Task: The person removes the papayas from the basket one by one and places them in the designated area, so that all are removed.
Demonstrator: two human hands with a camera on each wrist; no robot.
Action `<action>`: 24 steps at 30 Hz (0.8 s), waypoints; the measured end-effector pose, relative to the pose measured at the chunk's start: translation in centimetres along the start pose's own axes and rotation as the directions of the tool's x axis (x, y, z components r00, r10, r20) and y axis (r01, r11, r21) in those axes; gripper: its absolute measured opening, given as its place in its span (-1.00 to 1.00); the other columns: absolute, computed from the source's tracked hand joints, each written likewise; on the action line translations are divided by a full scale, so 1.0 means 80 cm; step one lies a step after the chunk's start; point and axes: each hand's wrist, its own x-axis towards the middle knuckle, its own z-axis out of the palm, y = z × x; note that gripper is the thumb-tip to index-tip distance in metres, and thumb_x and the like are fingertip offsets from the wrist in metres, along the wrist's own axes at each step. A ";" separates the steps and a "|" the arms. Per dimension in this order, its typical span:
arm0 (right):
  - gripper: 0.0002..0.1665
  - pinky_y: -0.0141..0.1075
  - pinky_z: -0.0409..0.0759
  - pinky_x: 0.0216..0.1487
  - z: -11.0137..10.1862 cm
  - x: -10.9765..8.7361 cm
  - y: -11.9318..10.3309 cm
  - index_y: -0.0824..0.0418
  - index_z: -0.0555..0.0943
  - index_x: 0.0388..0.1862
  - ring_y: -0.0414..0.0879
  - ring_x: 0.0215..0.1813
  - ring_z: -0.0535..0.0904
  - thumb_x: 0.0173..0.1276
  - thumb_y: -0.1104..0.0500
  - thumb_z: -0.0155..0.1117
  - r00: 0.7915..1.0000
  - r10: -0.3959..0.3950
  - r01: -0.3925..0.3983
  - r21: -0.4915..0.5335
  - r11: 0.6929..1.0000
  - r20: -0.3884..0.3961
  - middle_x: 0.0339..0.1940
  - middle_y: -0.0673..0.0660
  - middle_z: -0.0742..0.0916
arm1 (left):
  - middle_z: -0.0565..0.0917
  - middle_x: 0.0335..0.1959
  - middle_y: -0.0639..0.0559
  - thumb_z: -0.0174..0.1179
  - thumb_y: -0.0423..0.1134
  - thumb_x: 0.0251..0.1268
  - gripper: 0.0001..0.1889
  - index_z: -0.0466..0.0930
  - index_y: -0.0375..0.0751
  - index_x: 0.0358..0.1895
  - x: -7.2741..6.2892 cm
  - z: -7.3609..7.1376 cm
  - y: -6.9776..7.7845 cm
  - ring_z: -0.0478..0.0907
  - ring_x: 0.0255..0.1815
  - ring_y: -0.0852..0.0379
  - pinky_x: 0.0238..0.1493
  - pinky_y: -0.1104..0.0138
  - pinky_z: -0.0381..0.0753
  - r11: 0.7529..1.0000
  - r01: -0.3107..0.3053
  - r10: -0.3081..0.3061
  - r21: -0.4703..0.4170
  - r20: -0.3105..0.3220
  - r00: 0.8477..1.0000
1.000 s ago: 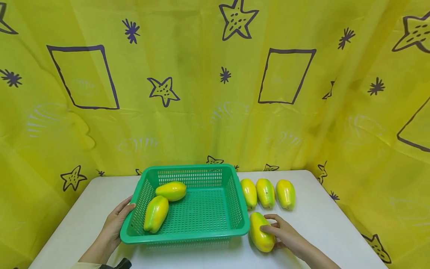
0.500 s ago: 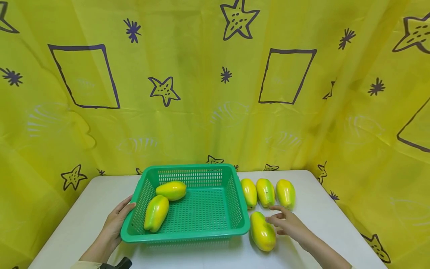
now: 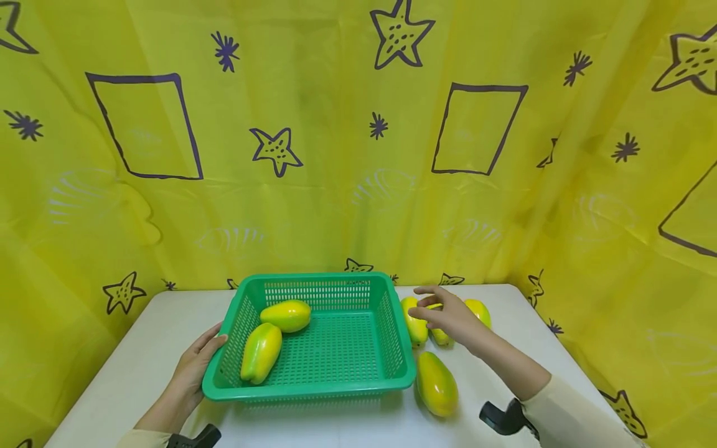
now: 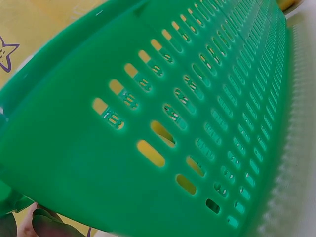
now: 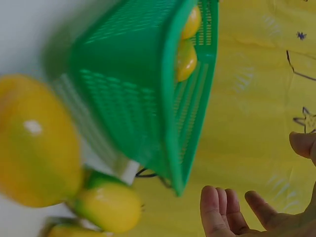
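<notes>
My left hand [image 3: 192,367] grips the left rim of a green plastic basket [image 3: 313,393], its thumb over the edge. In the left wrist view the basket's slotted wall [image 4: 89,163] fills most of the picture. Inside lie two yellow-green papayas, one long [image 3: 261,353] and one behind it [image 3: 286,316]. My right hand [image 3: 445,314] hovers, fingers spread and holding nothing, over a row of papayas right of the basket. It partly covers the middle one [image 3: 440,338]; the left one [image 3: 413,330] and right one [image 3: 478,309] show beside it. Another papaya [image 3: 437,384] lies nearer the front.
The white table [image 3: 313,426] carries everything. A yellow curtain [image 3: 336,218] with starfish drawings hangs behind and along both sides. Dark straps with a bracket [image 3: 506,418] sit on the wrists. In the right wrist view, papayas [image 5: 37,143] lie close to the basket's outer wall.
My right hand has let go of the front papaya, which stays on the table, and has moved up and back over the row. The left hand has kept its grip on the basket.
</notes>
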 end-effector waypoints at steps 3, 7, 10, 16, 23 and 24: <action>-0.27 -0.10 0.65 0.05 0.011 0.018 -0.025 0.25 0.35 0.41 0.16 0.07 0.60 0.36 -0.03 0.30 0.999 -0.027 0.026 0.024 0.999 0.039 0.19 0.32 0.57 | 0.24 0.43 -0.27 0.03 0.11 0.47 -0.24 0.00 -0.12 0.58 0.002 0.000 0.000 0.50 -0.23 0.46 -0.16 0.49 0.61 1.000 -0.009 0.009 0.005 0.002 1.000; -0.29 0.00 0.58 0.16 0.030 0.044 -0.051 0.16 0.36 0.42 0.15 0.09 0.60 0.36 -0.03 0.31 0.994 -0.067 0.062 0.057 0.996 0.088 0.20 0.27 0.56 | 0.41 0.28 -0.13 0.04 0.10 0.47 -0.24 0.01 -0.13 0.58 0.003 -0.001 -0.001 0.52 -0.23 0.45 -0.16 0.48 0.62 1.000 -0.011 0.011 0.004 0.001 1.000; -0.28 0.03 0.55 0.17 0.048 0.063 -0.066 0.09 0.39 0.41 0.09 0.09 0.59 0.33 -0.08 0.33 0.989 -0.092 0.090 0.025 0.996 0.112 0.17 0.19 0.59 | 0.45 0.23 -0.06 0.05 0.10 0.47 -0.25 0.01 -0.13 0.58 0.003 -0.001 -0.001 0.53 -0.23 0.44 -0.16 0.48 0.62 1.000 -0.010 0.010 -0.002 0.001 1.000; -0.28 -0.06 0.59 0.06 0.087 0.094 -0.085 0.06 0.42 0.39 0.08 0.11 0.57 0.30 -0.11 0.36 0.981 -0.132 0.141 -0.054 0.988 0.142 0.17 0.18 0.61 | 0.46 0.22 -0.03 0.04 0.07 0.48 -0.26 0.00 -0.13 0.58 0.002 -0.001 -0.001 0.54 -0.23 0.45 -0.15 0.47 0.63 1.000 -0.009 0.009 -0.007 0.001 1.000; -0.29 -0.07 0.59 0.09 0.129 0.126 -0.091 0.10 0.43 0.37 0.10 0.13 0.57 0.29 -0.07 0.37 0.963 -0.169 0.167 0.024 0.986 0.209 0.17 0.18 0.61 | 0.46 0.25 -0.12 0.05 0.08 0.48 -0.25 0.01 -0.14 0.58 0.004 -0.002 -0.001 0.52 -0.24 0.47 -0.16 0.49 0.61 1.000 -0.016 0.016 -0.001 -0.004 1.000; -0.28 -0.06 0.59 0.09 0.135 0.129 -0.091 0.11 0.43 0.37 0.11 0.14 0.56 0.29 -0.06 0.38 0.962 -0.172 0.170 0.024 0.985 0.211 0.17 0.19 0.61 | 0.51 0.17 -0.04 0.05 0.08 0.47 -0.25 0.01 -0.15 0.57 0.004 -0.002 -0.001 0.53 -0.24 0.47 -0.17 0.49 0.61 1.000 -0.017 0.017 -0.002 -0.003 1.000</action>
